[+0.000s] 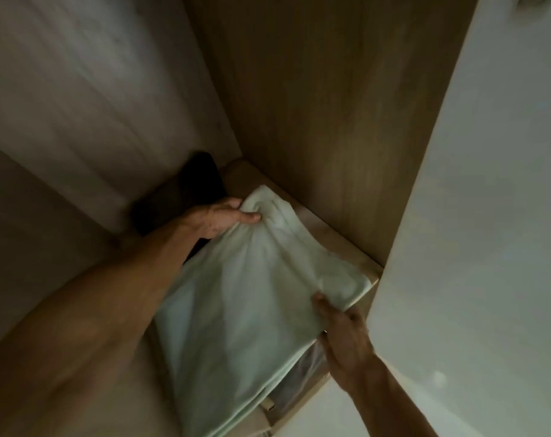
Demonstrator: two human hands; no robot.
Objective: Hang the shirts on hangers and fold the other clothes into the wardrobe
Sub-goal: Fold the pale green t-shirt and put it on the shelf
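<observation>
Midway, by the look of it, through laying a pale folded garment [245, 310] onto the wardrobe shelf [318, 227]. Gripped at two opposite ends. Far corner, centre of the frame: bunched in the left hand [219, 216], with fingers [233, 202] and thumb clenched round the cloth. Near edge, lower right: pinched by the right hand [346, 339], thumb on top, the rest tucked underneath. Held that way, probably, to keep the fold from sliding open while pushed deep into the corner.

Resting partly on the shelf toward the right, with the near end apparently hanging past the front edge at bottom centre. Set close to the wooden side wall [315, 105] at upper centre, likely to leave room for the dark folded item [192, 190] at the back, just left of centre. Touching the left wrist or merely beside it: cannot tell in the gloom.

Bordered along the right of the frame by the white wardrobe door [488, 231], swung open. Below the shelf edge, lower centre: something greyish and blurred, impossible to identify.

Left to do, judging from the overhang: slide the near end fully in and release without rumpling the fold.
</observation>
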